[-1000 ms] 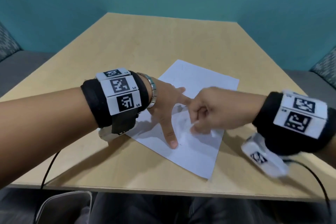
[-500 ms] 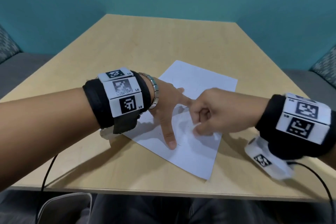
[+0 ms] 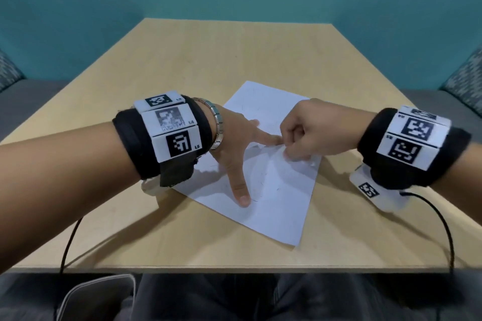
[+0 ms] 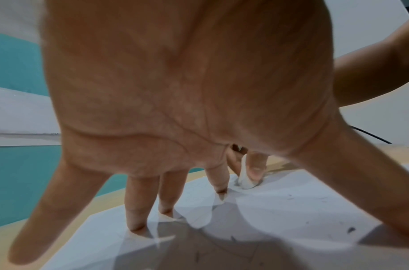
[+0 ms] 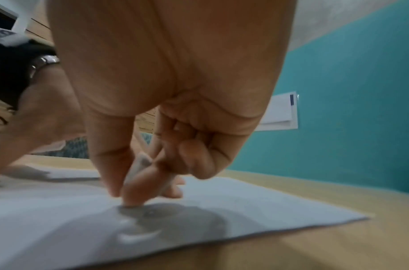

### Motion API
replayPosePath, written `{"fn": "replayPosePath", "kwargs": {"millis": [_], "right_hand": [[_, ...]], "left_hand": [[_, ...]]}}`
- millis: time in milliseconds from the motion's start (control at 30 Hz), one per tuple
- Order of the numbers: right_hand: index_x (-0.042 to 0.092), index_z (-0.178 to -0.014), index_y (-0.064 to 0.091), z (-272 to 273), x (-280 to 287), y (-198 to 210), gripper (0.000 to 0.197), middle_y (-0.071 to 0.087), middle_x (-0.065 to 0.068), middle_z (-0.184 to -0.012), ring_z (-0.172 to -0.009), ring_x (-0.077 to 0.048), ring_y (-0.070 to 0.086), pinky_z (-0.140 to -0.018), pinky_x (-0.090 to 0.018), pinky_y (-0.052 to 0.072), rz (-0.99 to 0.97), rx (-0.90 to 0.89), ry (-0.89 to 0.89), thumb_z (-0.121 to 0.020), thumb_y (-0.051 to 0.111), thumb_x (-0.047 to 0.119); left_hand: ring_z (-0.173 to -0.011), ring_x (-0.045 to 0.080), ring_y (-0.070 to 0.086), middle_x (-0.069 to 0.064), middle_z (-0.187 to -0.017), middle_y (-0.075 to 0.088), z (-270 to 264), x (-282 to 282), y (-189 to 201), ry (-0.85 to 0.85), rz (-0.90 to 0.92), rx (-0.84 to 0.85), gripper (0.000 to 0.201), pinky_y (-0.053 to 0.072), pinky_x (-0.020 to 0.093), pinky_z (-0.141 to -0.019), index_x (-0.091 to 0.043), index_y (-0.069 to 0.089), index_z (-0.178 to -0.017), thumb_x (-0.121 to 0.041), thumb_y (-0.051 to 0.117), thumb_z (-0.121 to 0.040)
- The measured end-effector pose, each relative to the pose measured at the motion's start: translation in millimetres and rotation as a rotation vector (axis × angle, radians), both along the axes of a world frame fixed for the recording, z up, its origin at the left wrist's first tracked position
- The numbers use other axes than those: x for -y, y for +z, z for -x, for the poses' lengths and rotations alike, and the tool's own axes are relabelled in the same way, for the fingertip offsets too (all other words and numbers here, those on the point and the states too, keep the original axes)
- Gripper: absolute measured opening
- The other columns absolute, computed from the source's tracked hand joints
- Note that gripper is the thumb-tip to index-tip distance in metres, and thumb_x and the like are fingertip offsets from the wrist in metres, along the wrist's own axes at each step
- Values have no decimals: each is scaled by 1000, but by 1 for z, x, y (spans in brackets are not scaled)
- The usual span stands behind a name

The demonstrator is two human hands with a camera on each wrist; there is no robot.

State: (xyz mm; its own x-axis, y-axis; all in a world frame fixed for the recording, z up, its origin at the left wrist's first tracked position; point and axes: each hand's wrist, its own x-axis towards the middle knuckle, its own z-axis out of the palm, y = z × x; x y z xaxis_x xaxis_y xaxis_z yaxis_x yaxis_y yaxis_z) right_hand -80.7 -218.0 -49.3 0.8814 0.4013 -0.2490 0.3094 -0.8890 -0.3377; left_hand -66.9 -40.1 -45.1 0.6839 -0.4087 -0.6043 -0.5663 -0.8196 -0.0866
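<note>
While rubbing out faint pencil marks [image 4: 350, 229], pins a white sheet of paper [image 3: 281, 190] to the table [image 3: 208, 60] with the left hand [image 3: 234, 143], fingers straight and fanned wide, tips pressed to the sheet. Pinches a small white eraser [image 4: 246, 180] in the right hand [image 3: 310, 133], thumb against forefinger, remaining fingers curled into the palm. Stands the eraser nearly upright, long axis top to bottom, blunt lower end on the paper just beside the left forefinger's tip. Leaves the sheet flat on the near half of the tabletop, about midway between the left and right edges, long axis slanting from the near left toward the far right corner, one corner aimed at the near edge. Probably best done with short, light strokes running away from the pinning fingers, never toward them, to avoid buckling or tearing. Best, too, to hold the spread fingers close around the rubbed patch and to shift them before working near the sheet's free right edge.
</note>
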Motion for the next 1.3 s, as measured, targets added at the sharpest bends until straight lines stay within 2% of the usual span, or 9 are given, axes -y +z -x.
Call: {"fn": "replayPosePath", "kwargs": {"millis": [133, 267, 400, 533, 667, 800, 933, 1100, 1300], "right_hand": [[11, -71, 68, 16, -7, -4, 16, 72, 2, -61, -50, -3, 52, -54, -19, 43, -38, -172, 103, -82, 76, 19], [14, -67, 69, 2, -1, -2, 14, 72, 1, -60, -50, -3, 52, -57, -25, 46, -26, 6, -7, -80, 74, 18], [14, -71, 69, 19, -17, -7, 14, 71, 5, -59, -51, -3, 55, -56, -22, 47, -45, -143, 121, -82, 75, 20], [14, -67, 69, 0, -5, -1, 14, 71, 4, -58, -49, -1, 52, -57, -25, 45, -10, 36, 9, -79, 74, 19], [14, -71, 69, 15, -11, -6, 16, 72, 4, -61, -52, -3, 54, -57, -23, 47, -38, -114, 90, -82, 76, 22], [12, -67, 69, 4, 4, 0, 14, 72, 1, -61, -51, -5, 52, -60, -28, 49, -6, -14, -32, -79, 73, 19], [12, -67, 67, 14, -1, -2, 17, 69, 5, -56, -48, -3, 50, -54, -23, 44, -31, -140, 49, -80, 75, 18], [10, -65, 67, 5, 5, 0, 15, 67, -2, -58, -49, -7, 46, -58, -29, 44, -25, -75, -18, -77, 74, 17], [10, -66, 67, 6, 8, 4, 19, 68, 3, -57, -47, -4, 45, -55, -21, 38, -28, -128, -6, -82, 74, 18]], "left_hand": [[-140, 18, 35, -13, -162, -8, 0, 0, 0, 2, 4, -1, 123, 32, 44, -111, -73, 1, -135, -78, 80, -41], [-134, 16, 43, -12, -162, -7, -1, 0, -1, 11, 2, 1, 130, 32, 42, -111, -72, -5, -136, -81, 78, -36], [-134, 18, 44, -13, -162, -8, -1, 0, -2, -4, -1, 3, 119, 35, 42, -109, -73, 8, -134, -81, 78, -38], [-131, 15, 47, -14, -162, -8, -3, -1, -4, 11, 1, -1, 129, 34, 40, -109, -74, -4, -134, -84, 76, -33], [-131, 16, 48, -16, -162, -9, -3, -3, -4, 23, 19, -29, 122, 35, 41, -109, -77, 3, -130, -83, 77, -33], [-132, 13, 47, -17, -161, -11, -4, -2, -5, 44, 7, -25, 133, 33, 42, -110, -78, -10, -128, -85, 75, -26], [-132, 16, 46, -13, -162, -8, -4, -2, -4, 16, 12, -22, 131, 33, 41, -109, -76, -7, -133, -83, 77, -32], [-131, 17, 48, -13, -162, -9, -4, -1, -4, 20, 9, -19, 132, 33, 39, -110, -74, -10, -132, -84, 76, -32], [-129, 18, 50, -14, -162, -11, -4, -1, -4, 30, 13, -27, 134, 34, 39, -108, -77, -12, -129, -85, 75, -28]]}}
